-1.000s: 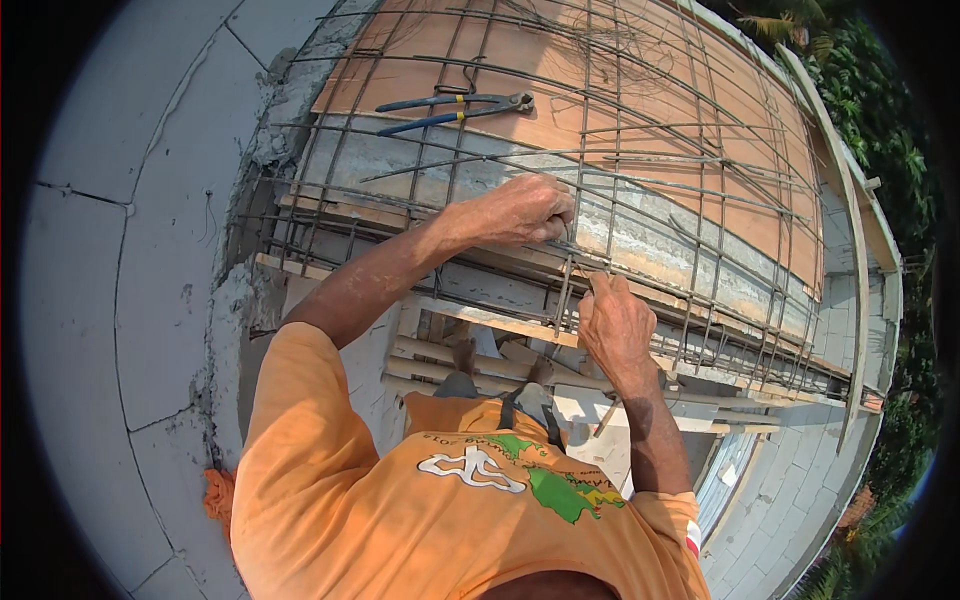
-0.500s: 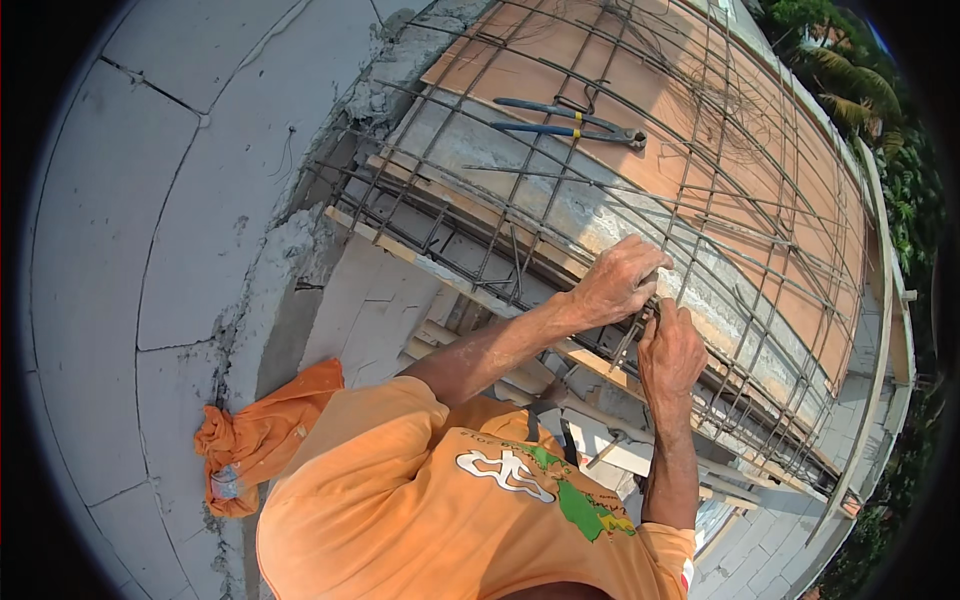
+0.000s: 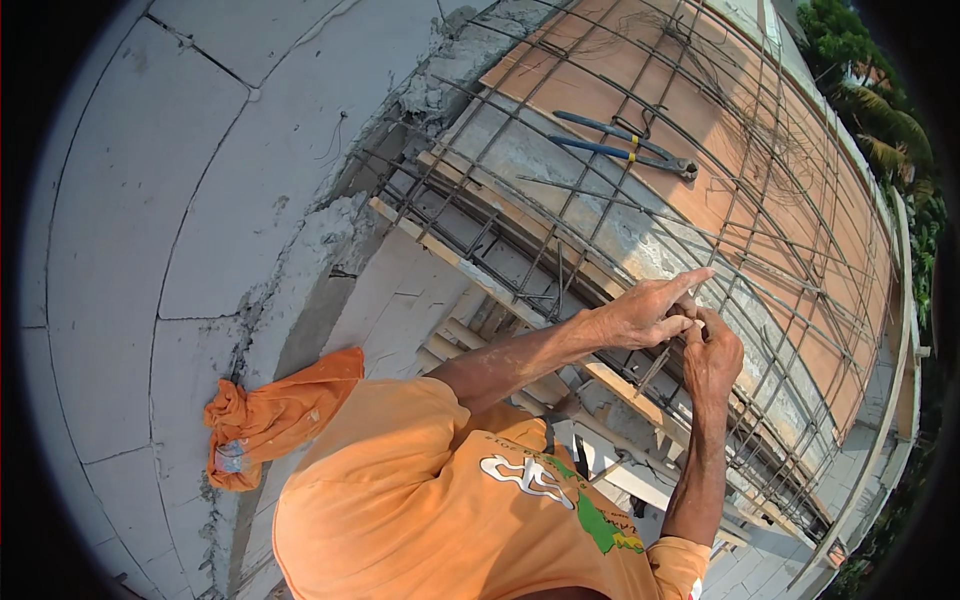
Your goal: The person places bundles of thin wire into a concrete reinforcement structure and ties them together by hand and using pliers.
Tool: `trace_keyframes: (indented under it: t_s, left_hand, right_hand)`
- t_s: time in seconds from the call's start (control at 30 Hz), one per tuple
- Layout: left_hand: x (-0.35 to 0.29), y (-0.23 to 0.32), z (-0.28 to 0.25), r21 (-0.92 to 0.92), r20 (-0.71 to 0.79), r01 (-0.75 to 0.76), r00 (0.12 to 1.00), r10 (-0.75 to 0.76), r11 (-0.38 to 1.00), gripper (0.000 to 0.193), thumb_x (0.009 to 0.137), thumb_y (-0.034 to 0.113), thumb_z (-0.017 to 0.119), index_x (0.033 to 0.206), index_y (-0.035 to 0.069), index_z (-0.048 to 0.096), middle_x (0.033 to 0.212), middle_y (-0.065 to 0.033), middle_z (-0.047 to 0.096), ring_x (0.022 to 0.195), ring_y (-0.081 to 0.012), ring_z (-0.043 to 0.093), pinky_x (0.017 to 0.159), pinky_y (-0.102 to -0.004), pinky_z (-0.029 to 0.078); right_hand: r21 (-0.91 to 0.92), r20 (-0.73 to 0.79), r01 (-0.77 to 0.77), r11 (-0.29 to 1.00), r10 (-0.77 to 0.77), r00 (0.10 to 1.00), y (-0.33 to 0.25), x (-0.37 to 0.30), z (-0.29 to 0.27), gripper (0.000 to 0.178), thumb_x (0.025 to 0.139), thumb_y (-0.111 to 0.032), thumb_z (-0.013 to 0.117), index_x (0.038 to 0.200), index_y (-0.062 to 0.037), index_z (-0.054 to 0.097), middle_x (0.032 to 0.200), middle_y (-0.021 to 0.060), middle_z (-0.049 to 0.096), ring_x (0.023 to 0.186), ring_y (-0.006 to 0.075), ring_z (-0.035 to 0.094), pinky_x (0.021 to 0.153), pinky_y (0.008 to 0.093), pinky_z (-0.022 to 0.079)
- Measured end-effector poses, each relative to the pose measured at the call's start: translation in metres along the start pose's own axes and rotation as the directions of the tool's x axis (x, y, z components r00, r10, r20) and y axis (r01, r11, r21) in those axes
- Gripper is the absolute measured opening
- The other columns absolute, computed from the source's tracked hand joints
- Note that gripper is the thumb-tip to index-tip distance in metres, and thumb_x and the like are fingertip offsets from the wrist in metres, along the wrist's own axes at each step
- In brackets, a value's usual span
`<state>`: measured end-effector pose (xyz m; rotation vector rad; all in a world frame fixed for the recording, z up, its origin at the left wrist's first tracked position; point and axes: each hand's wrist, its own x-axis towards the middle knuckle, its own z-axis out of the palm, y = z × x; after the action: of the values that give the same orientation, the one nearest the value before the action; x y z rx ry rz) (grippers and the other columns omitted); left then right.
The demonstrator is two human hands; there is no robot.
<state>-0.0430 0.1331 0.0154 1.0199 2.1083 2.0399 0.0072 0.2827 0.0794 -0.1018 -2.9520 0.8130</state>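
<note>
My hands meet over the edge of a steel rebar mesh (image 3: 612,193), right of the middle. My left hand (image 3: 645,312) has its index finger stretched outward over the bars, its thumb and other fingers bent in against my right fingertips. My right hand (image 3: 713,362) is closed, thumb and fingers pinched together. Whatever lies between the fingertips is too small to make out. Beyond my hands, end-cutting pincers (image 3: 676,162) with blue handles and yellow bands rest on the mesh, untouched.
Reddish plywood (image 3: 640,75) lies beneath the mesh, edged by a wooden board (image 3: 470,268). Tangled thin wire sits on the far bars. A pale block wall (image 3: 200,200) with rough mortar runs along the left. An orange cloth (image 3: 285,415) hangs there. Poles (image 3: 460,335) show below.
The view has shifted, so the scene sits further right. My left index finger has straightened from a curl, and my hands have come together at the fingertips. The pincers still lie on the mesh.
</note>
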Motion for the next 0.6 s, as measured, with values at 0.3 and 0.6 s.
trace_keyframes:
  t_s: [0.3, 0.6]
  left_hand:
    - [-0.007, -0.002, -0.003, -0.078, -0.003, 0.015, 1.000, -0.016, 0.997, 0.073, 0.085, -0.001, 0.054, 0.151, -0.001, 0.022, 0.098, -0.0180, 0.069, 0.091, -0.0280, 0.068, 0.086, -0.0371, 0.053]
    - [-0.008, -0.001, 0.008, 0.313, -0.027, -0.156, 0.984, 0.173, 0.937, 0.042, 0.073, 0.009, 0.073, 0.111, -0.007, 0.061, 0.120, -0.0196, 0.057, 0.110, -0.0350, 0.053, 0.095, -0.0417, 0.046]
  right_hand:
    - [-0.080, 0.024, -0.030, 0.996, 0.032, 0.999, -0.005, 0.004, -0.002, 0.017, 0.089, -0.017, 0.061, 0.093, -0.0037, 0.071, 0.078, 0.0215, 0.067, 0.068, 0.0369, 0.065, 0.063, 0.0453, 0.048]
    - [-0.092, 0.008, -0.107, 0.990, 0.108, 0.994, 0.001, 0.005, 0.001, 0.022, 0.089, -0.022, 0.059, 0.089, -0.0033, 0.069, 0.070, 0.0236, 0.064, 0.064, 0.0402, 0.064, 0.060, 0.0489, 0.047]
